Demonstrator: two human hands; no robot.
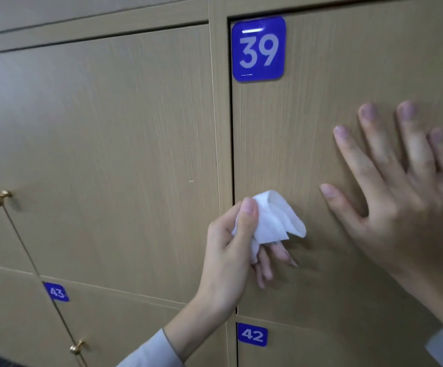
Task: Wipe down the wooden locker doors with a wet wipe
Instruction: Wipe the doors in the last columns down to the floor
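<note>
While the left hand pinches the crumpled white wet wipe against the light wooden locker door numbered 39, the right hand, fingers spread, seems to press it flat. Most doors probably still need wiping.

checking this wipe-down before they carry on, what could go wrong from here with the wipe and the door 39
The wet wipe is bunched up and pinched by the left hand, so it may cover little of door 39 per pass and leave streaks. The right hand lies flat with spread fingers on the same door, so it may leave fingerprints where it has been cleaned. The number plate 39 in the top corner could easily be skipped.
</note>
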